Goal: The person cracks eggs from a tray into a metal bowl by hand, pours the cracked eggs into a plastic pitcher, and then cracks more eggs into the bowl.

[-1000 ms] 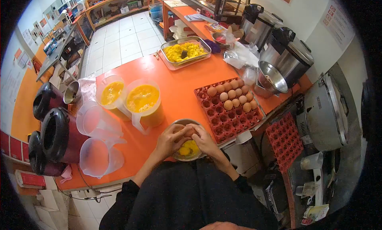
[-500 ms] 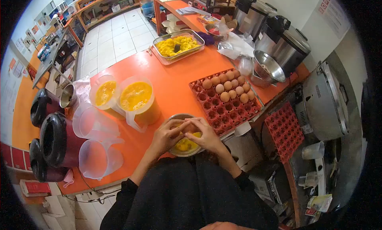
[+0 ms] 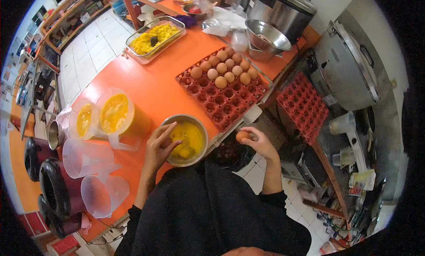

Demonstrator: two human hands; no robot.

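Note:
A steel bowl [image 3: 205, 131] with yellow beaten-looking egg in it sits at the table's front edge. My left hand [image 3: 160, 143] is at the bowl's left side, thumb and fingers apart, holding nothing I can see. Out to the right of the bowl, past the table edge, my right hand [image 3: 259, 143] grips a brown eggshell [image 3: 242, 136] between thumb and fingers. Below it is a dark bin or bag [image 3: 230, 156], its contents hard to make out. Beyond the bowl lies a red egg tray [image 3: 212, 96] with brown eggs [image 3: 221, 82] in its far part and vacant cups nearer me.
Two jugs of yellow egg [image 3: 116, 116] stand left of the bowl, with two clear plastic jugs [image 3: 104, 196] nearer me. A glass dish [image 3: 155, 36] of yellow food is at the back. A second red tray [image 3: 303, 105] lies right, beside a large grey cooker [image 3: 345, 70].
Both hands were together over the bowl. My right hand has moved right, away from it, with the eggshell; my left hand has drawn to the bowl's left side. The view has shifted right.

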